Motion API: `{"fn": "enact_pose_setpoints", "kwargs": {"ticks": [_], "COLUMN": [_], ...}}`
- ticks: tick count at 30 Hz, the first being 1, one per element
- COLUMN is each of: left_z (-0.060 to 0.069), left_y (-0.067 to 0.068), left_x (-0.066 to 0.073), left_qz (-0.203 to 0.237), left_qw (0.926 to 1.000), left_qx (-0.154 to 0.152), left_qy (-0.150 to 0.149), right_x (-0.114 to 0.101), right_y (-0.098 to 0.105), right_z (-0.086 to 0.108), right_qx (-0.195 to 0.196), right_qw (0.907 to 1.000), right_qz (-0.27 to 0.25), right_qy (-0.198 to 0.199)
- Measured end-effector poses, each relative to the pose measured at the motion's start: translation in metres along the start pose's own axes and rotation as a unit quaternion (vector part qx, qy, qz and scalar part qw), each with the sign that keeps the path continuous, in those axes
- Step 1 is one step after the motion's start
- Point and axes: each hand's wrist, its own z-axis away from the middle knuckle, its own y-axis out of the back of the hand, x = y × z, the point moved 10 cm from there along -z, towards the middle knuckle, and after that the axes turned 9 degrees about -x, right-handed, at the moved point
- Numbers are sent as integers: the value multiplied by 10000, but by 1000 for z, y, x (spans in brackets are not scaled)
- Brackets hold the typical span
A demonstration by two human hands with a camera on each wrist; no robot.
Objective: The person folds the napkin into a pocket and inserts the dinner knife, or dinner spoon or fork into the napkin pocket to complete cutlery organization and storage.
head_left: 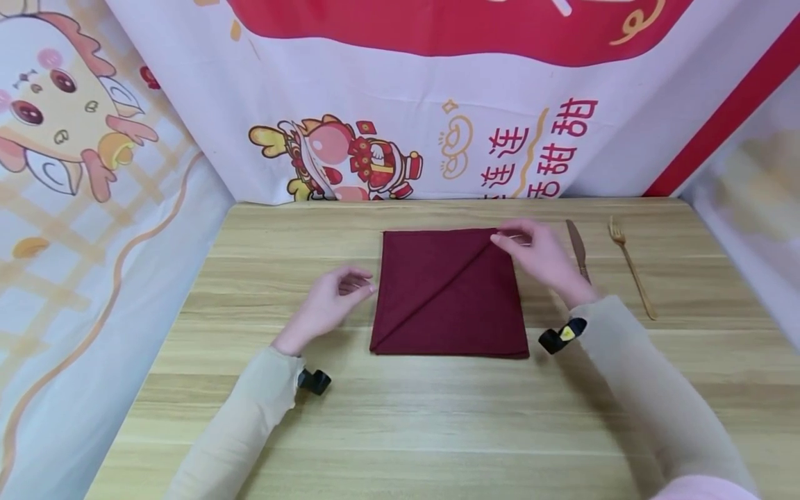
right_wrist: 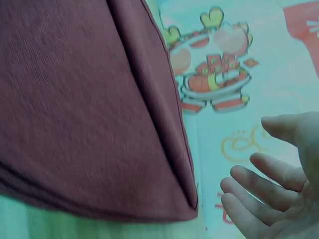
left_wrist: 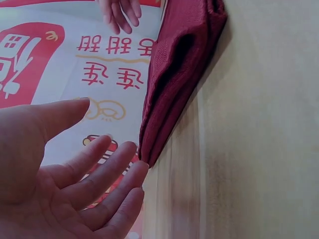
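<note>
A dark red cloth napkin lies on the wooden table, folded into a square. A rolled diagonal fold crosses it from the near left corner to the far right corner. Beside its left edge is my left hand, fingers loosely bent and holding nothing. The left wrist view shows those fingers spread near the napkin's layered edge. My right hand hovers by the far right corner. In the right wrist view its thumb and fingers stand apart with nothing between them, a little away from the cloth.
To the right of the napkin lie a gold-coloured knife, partly behind my right hand, and a gold-coloured fork. A printed white and red cloth hangs at the table's far edge. Another printed cloth hangs along the left side.
</note>
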Motion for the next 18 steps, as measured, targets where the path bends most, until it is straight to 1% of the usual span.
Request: {"fn": "enact_pose_setpoints", "kwargs": {"ticks": [7,14,18], "left_z": [-16,-29,-35], "left_y": [11,24,29], "left_x": [3,8,10], "left_qz": [94,34,40], "left_qw": [9998,9994,9994], "left_qx": [171,279,305], "left_qy": [-105,-196,-147], "right_x": [-22,-43,-53], "right_y": [-19,-33,-41], "right_z": [13,21,26], "right_qx": [-298,-462,-554], "right_qw": [9988,9965,9950], "right_qz": [-320,-387,-395], "right_qy": [220,584,732]}}
